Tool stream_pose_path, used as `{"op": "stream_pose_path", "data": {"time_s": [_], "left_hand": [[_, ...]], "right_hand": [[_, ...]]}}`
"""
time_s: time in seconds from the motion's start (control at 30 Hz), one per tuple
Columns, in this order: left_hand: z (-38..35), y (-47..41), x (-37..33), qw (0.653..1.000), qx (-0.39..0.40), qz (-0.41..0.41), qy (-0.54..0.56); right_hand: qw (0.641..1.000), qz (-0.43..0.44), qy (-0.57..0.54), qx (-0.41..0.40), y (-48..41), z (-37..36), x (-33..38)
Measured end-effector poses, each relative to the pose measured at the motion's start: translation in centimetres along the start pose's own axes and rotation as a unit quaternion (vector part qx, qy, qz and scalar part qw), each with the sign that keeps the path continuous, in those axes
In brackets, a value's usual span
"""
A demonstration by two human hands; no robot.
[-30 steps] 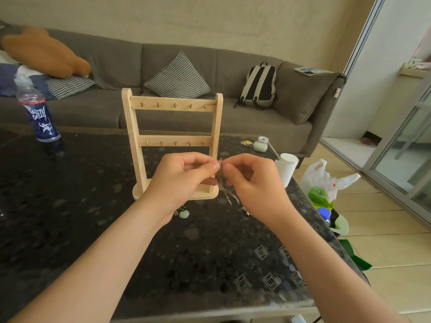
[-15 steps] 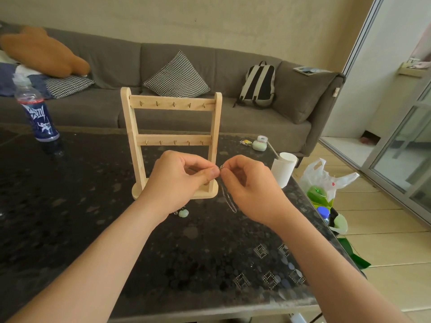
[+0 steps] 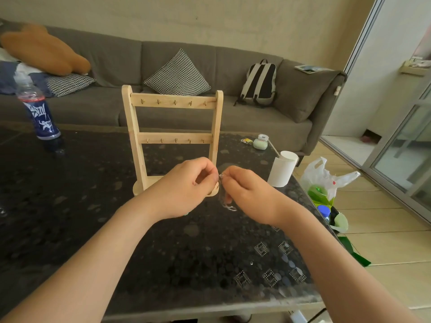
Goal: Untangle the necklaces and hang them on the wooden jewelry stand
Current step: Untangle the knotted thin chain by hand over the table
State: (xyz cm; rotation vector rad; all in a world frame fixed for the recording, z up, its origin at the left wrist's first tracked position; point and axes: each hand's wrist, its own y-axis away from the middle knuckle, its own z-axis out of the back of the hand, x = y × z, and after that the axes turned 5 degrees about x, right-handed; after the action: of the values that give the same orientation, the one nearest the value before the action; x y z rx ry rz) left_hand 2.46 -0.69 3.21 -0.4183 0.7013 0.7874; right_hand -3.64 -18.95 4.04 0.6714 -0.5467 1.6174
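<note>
Both hands are sinking a little toward the desk (image 3: pixel 70 206) compared with half a second ago, and the green pendant that was showing below the left wrist is now hiding almost fully under it, leaving only a speck of green (image 3: pixel 186 214).

Left hand (image 3: pixel 184 185) and right hand (image 3: pixel 247 190) are meeting fingertip to fingertip just in front of the foot of the wooden jewelry stand (image 3: pixel 130 127). The fingers (image 3: pixel 229 176) of each hand are curling in and pinching the same thin chain (image 3: pixel 227 203) at one small bright spot between them, probably a knot or a clasp. Pinching this close is likely giving fine control for teasing the strands apart, while the slack is dangling below the right hand toward the desk. Working right beside the stand is keeping the later reach to a hook short.

Counting: two hands, one stand, two rails, five hooks (image 3: pixel 175 102) on each rail, ten in all, and none is carrying a necklace yet. How many necklaces are sitting in the tangle I cannot tell.
</note>
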Motion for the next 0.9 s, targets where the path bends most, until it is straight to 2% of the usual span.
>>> {"op": "stream_pose_path", "data": {"time_s": [0.17,0.3,0.53,0.67,0.9], "left_hand": [[-0.3,-0.2,-0.4,1.000,-0.002,-0.005,0.004],[-0.5,-0.4,-0.5,0.996,-0.040,0.003,0.083],[-0.9,-0.7,-1.1,0.963,-0.116,0.032,0.240],[-0.8,-0.8,-1.1,0.948,-0.109,0.063,0.292],[-0.9,-0.5,-1.2,0.967,-0.068,0.055,0.241]], "right_hand": [[0.992,-0.022,-0.111,-0.057,-0.2,-0.2,0.3],[0.978,-0.030,-0.191,-0.083,-0.4,-0.6,0.4],[0.987,-0.003,-0.142,-0.072,0.2,-0.1,1.1],[0.987,0.005,-0.136,-0.088,0.3,-0.1,1.1],[0.975,0.018,-0.183,-0.125,0.0,-0.2,0.3]]}}
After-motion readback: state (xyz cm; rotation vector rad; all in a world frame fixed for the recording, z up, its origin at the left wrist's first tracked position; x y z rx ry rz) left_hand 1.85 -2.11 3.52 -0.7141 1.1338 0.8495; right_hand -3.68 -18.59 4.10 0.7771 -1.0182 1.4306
